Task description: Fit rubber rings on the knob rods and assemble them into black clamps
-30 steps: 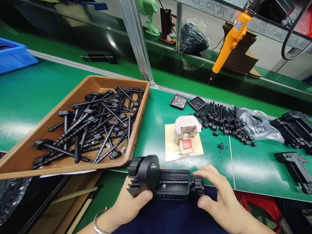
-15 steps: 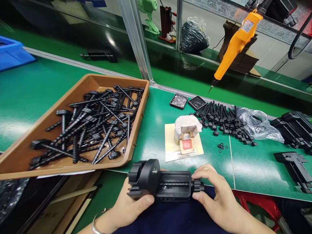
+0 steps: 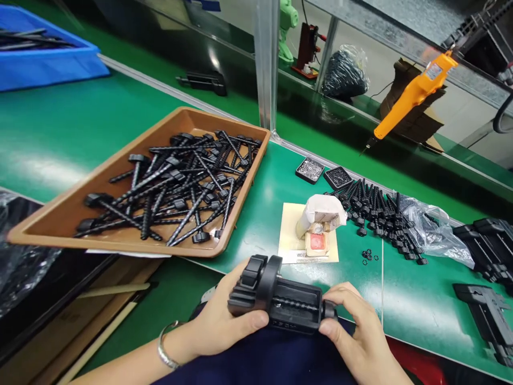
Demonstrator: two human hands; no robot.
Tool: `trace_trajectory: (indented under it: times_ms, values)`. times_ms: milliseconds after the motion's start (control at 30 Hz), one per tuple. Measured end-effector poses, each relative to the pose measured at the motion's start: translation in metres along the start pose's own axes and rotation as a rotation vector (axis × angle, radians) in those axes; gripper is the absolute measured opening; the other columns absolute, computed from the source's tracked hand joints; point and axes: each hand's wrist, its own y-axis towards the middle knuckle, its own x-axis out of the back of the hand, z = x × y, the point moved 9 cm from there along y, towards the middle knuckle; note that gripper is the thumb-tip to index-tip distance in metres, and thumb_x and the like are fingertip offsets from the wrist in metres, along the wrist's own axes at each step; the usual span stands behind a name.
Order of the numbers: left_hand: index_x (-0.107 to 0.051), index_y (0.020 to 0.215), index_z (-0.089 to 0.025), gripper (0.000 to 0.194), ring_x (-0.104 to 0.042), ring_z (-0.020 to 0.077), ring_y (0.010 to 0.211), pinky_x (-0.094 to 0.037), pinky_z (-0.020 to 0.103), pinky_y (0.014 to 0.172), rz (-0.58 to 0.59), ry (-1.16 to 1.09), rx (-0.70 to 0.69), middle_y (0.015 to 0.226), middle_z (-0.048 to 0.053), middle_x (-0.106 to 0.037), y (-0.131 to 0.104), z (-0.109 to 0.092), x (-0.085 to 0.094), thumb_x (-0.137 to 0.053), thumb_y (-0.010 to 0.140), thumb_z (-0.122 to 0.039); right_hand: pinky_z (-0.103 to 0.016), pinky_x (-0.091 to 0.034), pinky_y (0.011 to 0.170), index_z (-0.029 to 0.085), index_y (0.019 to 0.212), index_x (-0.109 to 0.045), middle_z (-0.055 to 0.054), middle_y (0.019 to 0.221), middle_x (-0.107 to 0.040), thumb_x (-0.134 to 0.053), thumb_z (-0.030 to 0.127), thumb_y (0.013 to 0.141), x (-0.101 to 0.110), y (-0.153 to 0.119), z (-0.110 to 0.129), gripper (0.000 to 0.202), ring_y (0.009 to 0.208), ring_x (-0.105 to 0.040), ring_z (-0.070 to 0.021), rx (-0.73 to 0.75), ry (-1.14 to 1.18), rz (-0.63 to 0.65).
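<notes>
My left hand (image 3: 228, 315) is wrapped round the left end of a black plastic clamp (image 3: 296, 302), thumb along its lower front edge. A threaded rod (image 3: 296, 303) runs lengthwise in the clamp's slotted body. At the right end my right hand (image 3: 356, 326) pinches the small black knob (image 3: 329, 310) between thumb and fingers. A round black disc part stands up near my left thumb. The clamp is held in the air in front of the bench edge, its right end slightly lower. Part of the knob is hidden by my fingers.
A brown tray (image 3: 48, 235) of black threaded rods with knobs stands left. Beyond the clamp sits a white fixture (image 3: 320, 214) on a yellow card. Farther right are a pile of black screws (image 3: 372, 208), small rings and more clamps (image 3: 481, 315). An orange electric screwdriver (image 3: 412, 101) hangs above.
My view has swung left, so the bench things sit farther right. The clamp has tilted, its right end dropping, and its disc part shows more edge-on. Both hands keep their hold.
</notes>
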Motion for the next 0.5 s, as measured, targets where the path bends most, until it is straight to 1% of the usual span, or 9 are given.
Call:
trace_trajectory:
  times_ms: [67,133,200,267,300,333,400,467,500]
  values:
    - [-0.053,0.133,-0.013,0.081,-0.072,0.0358,0.097,-0.06,0.046,0.086,-0.007,-0.089,-0.022,0.111,0.019,-0.073,-0.006,0.009,-0.003,-0.078,0.069,-0.056,-0.026,-0.049,0.074,0.024,0.1,-0.06,-0.002,0.09,-0.063,-0.064,0.038,0.092,0.003,-0.002,0.0,0.017,0.085,-0.061,-0.0171,0.044,0.012,-0.028]
    - [-0.051,0.135,-0.015,0.08,-0.071,0.036,0.1,-0.059,0.047,0.088,-0.011,-0.133,-0.034,0.116,0.019,-0.071,-0.008,0.012,-0.005,-0.078,0.07,-0.052,-0.027,-0.051,0.075,0.025,0.101,-0.062,-0.003,0.093,-0.063,-0.068,0.045,0.087,0.006,-0.003,-0.002,0.025,0.088,-0.062,-0.0182,0.05,0.028,-0.04]
    - [-0.057,0.13,-0.016,0.075,-0.069,0.0374,0.104,-0.059,0.048,0.089,-0.048,-0.135,-0.022,0.116,0.018,-0.071,-0.007,0.009,-0.003,-0.08,0.067,-0.052,-0.028,-0.052,0.076,0.025,0.103,-0.065,-0.004,0.095,-0.064,-0.065,0.051,0.088,0.006,-0.004,-0.008,0.031,0.089,-0.063,-0.0195,0.018,0.027,-0.014]
    - [-0.063,0.121,-0.016,0.072,-0.07,0.0381,0.103,-0.06,0.047,0.086,-0.089,-0.129,0.003,0.109,0.017,-0.074,-0.003,0.002,0.0,-0.082,0.063,-0.054,-0.029,-0.053,0.076,0.024,0.104,-0.066,-0.006,0.095,-0.065,-0.06,0.049,0.092,0.008,-0.004,-0.014,0.029,0.088,-0.064,-0.0197,0.003,0.014,-0.007]
    - [-0.064,0.119,-0.016,0.073,-0.071,0.0376,0.098,-0.062,0.046,0.083,-0.098,-0.134,0.012,0.102,0.016,-0.076,-0.001,-0.002,0.0,-0.083,0.061,-0.056,-0.03,-0.053,0.076,0.024,0.104,-0.066,-0.006,0.094,-0.065,-0.059,0.046,0.093,0.009,-0.003,-0.016,0.025,0.088,-0.065,-0.0198,0.024,0.005,-0.008]
    - [-0.066,0.117,-0.016,0.074,-0.073,0.0366,0.093,-0.063,0.045,0.079,-0.098,-0.143,0.011,0.096,0.015,-0.076,0.001,-0.006,-0.001,-0.083,0.059,-0.058,-0.031,-0.054,0.075,0.024,0.102,-0.065,-0.005,0.092,-0.066,-0.061,0.043,0.092,0.009,-0.002,-0.016,0.022,0.088,-0.065,-0.0203,0.071,-0.008,-0.011]
    - [-0.067,0.115,-0.017,0.075,-0.074,0.0344,0.085,-0.063,0.043,0.075,-0.103,-0.158,-0.001,0.089,0.014,-0.077,0.001,-0.013,-0.002,-0.082,0.058,-0.063,-0.034,-0.055,0.075,0.024,0.099,-0.065,-0.005,0.086,-0.068,-0.066,0.042,0.089,0.006,-0.001,-0.011,0.021,0.085,-0.067,-0.0226,0.219,-0.039,-0.005]
    - [-0.067,0.115,-0.018,0.075,-0.074,0.0337,0.083,-0.063,0.043,0.076,-0.134,-0.156,0.006,0.092,0.014,-0.077,-0.001,-0.014,-0.001,-0.08,0.058,-0.066,-0.038,-0.056,0.073,0.025,0.094,-0.066,-0.005,0.079,-0.069,-0.066,0.043,0.089,0.004,0.002,-0.006,0.019,0.079,-0.068,-0.0241,0.337,-0.075,-0.02]
    - [-0.067,0.116,-0.019,0.075,-0.074,0.0342,0.085,-0.063,0.044,0.077,-0.16,-0.143,0.017,0.094,0.014,-0.077,-0.003,-0.012,0.001,-0.079,0.059,-0.066,-0.039,-0.056,0.073,0.025,0.091,-0.067,-0.005,0.077,-0.069,-0.065,0.043,0.089,0.005,0.003,-0.004,0.018,0.076,-0.068,-0.0243,0.361,-0.09,-0.048]
